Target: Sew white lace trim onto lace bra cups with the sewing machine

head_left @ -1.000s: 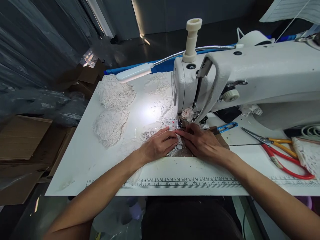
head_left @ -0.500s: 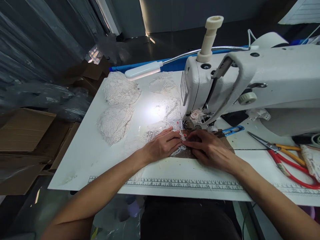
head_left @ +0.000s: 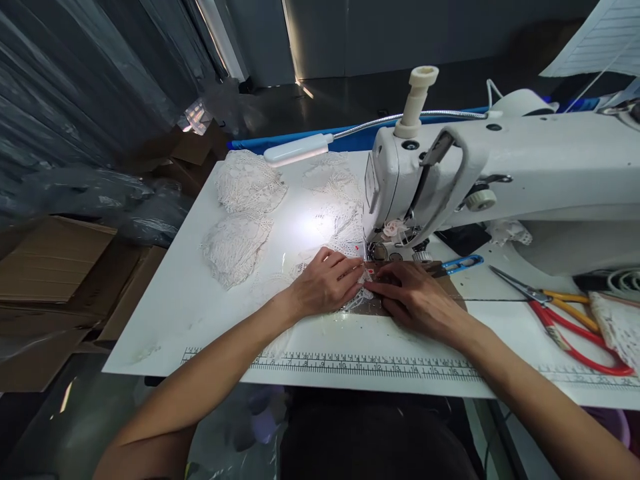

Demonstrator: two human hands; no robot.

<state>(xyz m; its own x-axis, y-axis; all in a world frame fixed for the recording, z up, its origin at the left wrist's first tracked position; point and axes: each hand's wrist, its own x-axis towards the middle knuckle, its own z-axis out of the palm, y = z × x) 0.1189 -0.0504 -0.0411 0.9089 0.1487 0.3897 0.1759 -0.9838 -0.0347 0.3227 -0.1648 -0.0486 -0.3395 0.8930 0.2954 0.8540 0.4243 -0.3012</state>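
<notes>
A white sewing machine (head_left: 500,180) stands on a white table (head_left: 165,320). Both my hands lie just in front of its needle area (head_left: 373,250). My left hand (head_left: 325,283) rests flat, fingers stretched out, pressing a piece of white lace (head_left: 357,300) onto the machine bed. My right hand (head_left: 415,297) lies beside it, fingers together and extended, pressing the same lace from the right. The fingertips of the two hands almost meet near the presser foot. Most of the lace under my hands is hidden.
Two piles of white lace pieces (head_left: 235,243) (head_left: 250,183) lie at the left rear. A gooseneck lamp (head_left: 300,150) lights the bed. Blue thread snips (head_left: 463,263) and red and orange scissors (head_left: 570,320) lie to the right. A ruler strip (head_left: 360,363) runs along the front edge. Cardboard boxes (head_left: 50,260) sit left.
My hands have stayed at the needle area, pressing the lace. The camera view has shifted slightly, so the machine and table appear a little lower and further right.
</notes>
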